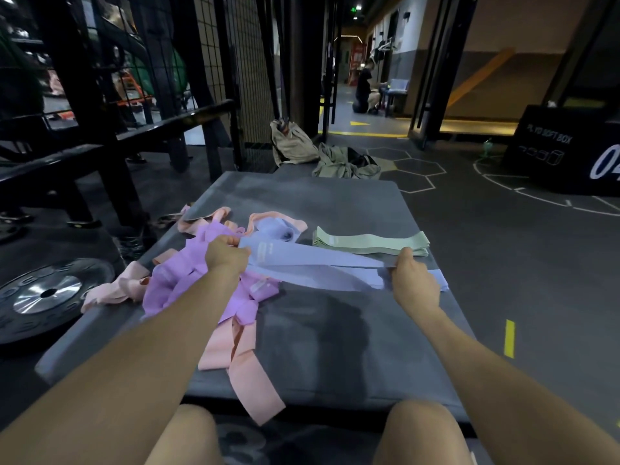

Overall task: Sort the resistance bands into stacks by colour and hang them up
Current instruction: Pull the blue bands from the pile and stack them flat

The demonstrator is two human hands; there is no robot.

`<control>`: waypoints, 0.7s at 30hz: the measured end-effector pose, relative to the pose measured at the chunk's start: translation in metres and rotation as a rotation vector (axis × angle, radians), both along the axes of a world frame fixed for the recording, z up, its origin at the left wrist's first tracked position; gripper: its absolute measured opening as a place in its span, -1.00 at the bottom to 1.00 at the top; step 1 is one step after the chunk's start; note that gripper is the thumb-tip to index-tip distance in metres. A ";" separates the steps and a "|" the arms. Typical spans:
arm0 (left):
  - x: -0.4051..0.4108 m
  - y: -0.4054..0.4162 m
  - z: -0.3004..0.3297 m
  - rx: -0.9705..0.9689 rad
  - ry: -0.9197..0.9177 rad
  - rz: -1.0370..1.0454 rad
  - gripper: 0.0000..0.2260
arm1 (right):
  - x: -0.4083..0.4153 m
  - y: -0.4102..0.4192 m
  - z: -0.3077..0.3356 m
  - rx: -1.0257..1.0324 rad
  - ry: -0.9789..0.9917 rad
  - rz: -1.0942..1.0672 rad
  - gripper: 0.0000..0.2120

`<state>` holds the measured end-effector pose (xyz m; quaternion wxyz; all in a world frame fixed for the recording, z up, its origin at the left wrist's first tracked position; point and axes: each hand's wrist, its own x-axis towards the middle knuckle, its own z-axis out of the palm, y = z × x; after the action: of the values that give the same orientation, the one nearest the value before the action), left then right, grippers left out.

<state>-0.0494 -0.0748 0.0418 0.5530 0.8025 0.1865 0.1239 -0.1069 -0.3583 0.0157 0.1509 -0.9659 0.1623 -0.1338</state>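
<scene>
grip: left hand (225, 255) pinches one end of a blue band (315, 260), fingers curled round it. right hand (414, 280) grips the other end, thumb on top. band pulled flat and taut between them, just above the mat.
knees: both bare knees (426, 431) at bottom edge, against the near side of the mat.
mat: grey pad (335, 347) on the floor, carries all the bands.
pink bands: loose strips (245, 360) trail over the near left part of the mat, one end hanging past the near edge. more pink at the left edge and behind the purple heap.
purple bands: tangled heap (174, 283) under and left of the left hand, lying on the pink ones.
blue stack: flat blue bands (335, 283) on the mat directly under the held one, reaching to the right hand. one more blue band crumpled behind the left hand.
green stack: neat pile (369, 243) just beyond the blue, right half of mat, edges aligned.
plate: black weight plate (47, 293) with silver hub, flat on floor left of mat.
bags: two olive bags (345, 162) on the floor past the far end of the mat.
rack: black frame with mesh (100, 95), far left.
box: black plyo box (563, 149), far right.
person: someone crouched in the corridor (364, 88), far back.
</scene>
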 end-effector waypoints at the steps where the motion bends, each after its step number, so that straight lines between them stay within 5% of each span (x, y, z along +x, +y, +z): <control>1: 0.001 -0.001 -0.002 -0.001 0.007 -0.002 -0.78 | 0.000 -0.002 -0.001 -0.044 0.010 0.004 -0.85; 3: 0.004 -0.002 -0.007 -0.010 0.019 -0.003 -0.78 | 0.005 -0.006 -0.002 0.110 0.033 0.045 -0.84; 6: 0.010 0.004 -0.015 -0.033 0.047 0.029 -0.78 | 0.009 -0.013 -0.008 0.689 0.079 0.148 -0.86; 8: 0.013 0.008 -0.019 -0.037 0.061 0.051 -0.77 | 0.004 -0.018 -0.011 0.886 0.105 0.227 -0.79; 12: 0.015 0.008 -0.023 -0.032 0.081 0.036 -0.75 | -0.001 -0.023 -0.016 0.825 0.153 0.275 -0.79; 18: 0.019 0.000 -0.030 -0.035 0.105 -0.046 -0.76 | 0.011 -0.026 -0.024 0.359 0.001 -0.037 -0.94; 21: 0.016 -0.008 -0.029 -0.107 0.168 -0.125 -0.70 | 0.014 -0.024 -0.022 0.369 -0.024 -0.064 -0.90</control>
<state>-0.0331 -0.0832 0.0126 0.5841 0.7894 0.1882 0.0115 -0.0926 -0.3819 -0.0067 0.3233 -0.9144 0.2130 -0.1179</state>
